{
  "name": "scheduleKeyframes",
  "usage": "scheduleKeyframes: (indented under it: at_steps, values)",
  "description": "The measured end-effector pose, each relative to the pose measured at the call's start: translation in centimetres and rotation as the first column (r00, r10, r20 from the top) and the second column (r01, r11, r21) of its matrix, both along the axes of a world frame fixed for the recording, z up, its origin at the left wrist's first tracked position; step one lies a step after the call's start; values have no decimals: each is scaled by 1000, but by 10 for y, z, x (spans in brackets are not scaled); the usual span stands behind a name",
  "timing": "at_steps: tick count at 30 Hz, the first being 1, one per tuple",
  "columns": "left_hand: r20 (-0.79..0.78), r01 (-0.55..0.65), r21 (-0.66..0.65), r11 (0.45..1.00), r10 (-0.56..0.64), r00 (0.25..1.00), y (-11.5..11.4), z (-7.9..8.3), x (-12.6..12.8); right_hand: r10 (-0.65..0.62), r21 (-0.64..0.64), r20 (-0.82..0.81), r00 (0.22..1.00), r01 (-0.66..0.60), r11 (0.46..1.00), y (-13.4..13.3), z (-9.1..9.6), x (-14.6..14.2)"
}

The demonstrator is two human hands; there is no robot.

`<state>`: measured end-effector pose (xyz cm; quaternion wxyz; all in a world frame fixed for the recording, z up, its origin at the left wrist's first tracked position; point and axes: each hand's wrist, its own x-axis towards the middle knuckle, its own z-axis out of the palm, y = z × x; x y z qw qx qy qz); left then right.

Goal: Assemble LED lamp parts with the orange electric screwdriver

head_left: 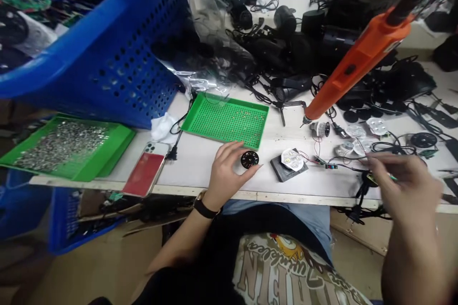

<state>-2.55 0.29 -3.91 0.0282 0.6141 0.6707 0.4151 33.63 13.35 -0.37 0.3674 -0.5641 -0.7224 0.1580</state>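
Note:
My left hand (229, 169) curls its thumb and fingers around a small black disc (249, 159) with a ring of holes, close to the table's front edge. To its right, a white lens plate (292, 159) with several LEDs rests on a dark square block (286, 171). Thin wires run from it to a small circuit board (326, 165). Over the table's right side, my right hand (404, 183) is blurred, its fingertips pinched together. A thin dark line shows at those fingertips, too blurred to name.
An orange electric screwdriver (358, 64) hangs tip down. Behind my left hand lies a green tray (223, 119) with small screws. Left are a phone (147, 170), a second green tray (67, 147) of metal parts and a blue basket (118, 57). Black cables (286, 47) clutter the back.

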Motion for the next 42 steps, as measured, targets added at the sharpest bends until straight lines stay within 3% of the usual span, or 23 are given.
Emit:
scheduleKeyframes:
  at_steps: [2,5,8,10,12,13,15,16,17,18,19,20,22,25,29,32,35,42]
  values:
    - [44,11,13,1000,-12,999,1,-4,7,217,-15,-15,976,-217,976,-5,13,-60]
    - [138,89,-38,995,-83,987,1,-8,23,486,27,45,873,-488,873,1,18,-142]
    - [218,149,-51,988,-134,967,0,-10,33,620,33,98,778,-625,780,15,15,-198]
    - [235,149,-28,988,-139,962,-2,-8,32,658,71,127,742,-669,740,21,15,-218]
    - [243,147,-26,989,-136,960,-6,-4,26,616,251,129,777,-627,738,21,19,-222]
    - [242,143,-34,989,-131,961,-9,-1,22,548,405,100,830,-537,740,20,22,-219]
    - [230,129,-53,990,-114,967,-16,4,12,345,656,-83,935,-209,725,17,28,-210]
    - [220,120,-55,991,-105,970,-19,5,8,261,679,-199,945,-59,732,17,30,-204]
    - [211,112,-52,992,-99,972,-21,6,5,221,634,-289,931,14,773,19,31,-200]
    - [204,108,-46,993,-97,974,-24,6,2,223,542,-345,912,0,840,23,31,-197]
    - [201,106,-39,994,-96,975,-25,6,1,256,424,-375,891,-81,902,29,31,-197]
    - [199,103,-33,994,-95,975,-27,6,-1,310,316,-392,866,-189,930,36,30,-198]
    - [200,101,-28,995,-93,975,-28,6,-2,409,225,-440,800,-342,912,51,29,-208]
    - [206,91,-31,995,-83,975,-29,6,-3,487,250,-515,705,-420,872,64,32,-238]
    - [206,62,-36,997,-53,977,-32,8,-7,572,275,-628,529,-536,798,57,36,-299]
    - [204,37,-41,998,-28,979,-34,10,-13,570,271,-710,414,-586,764,49,25,-343]
    - [199,19,-49,999,-9,980,-36,12,-19,556,259,-705,440,-571,779,56,11,-368]
    - [181,15,-71,997,-2,984,-35,10,-26,565,174,-500,656,-563,808,85,-8,-378]
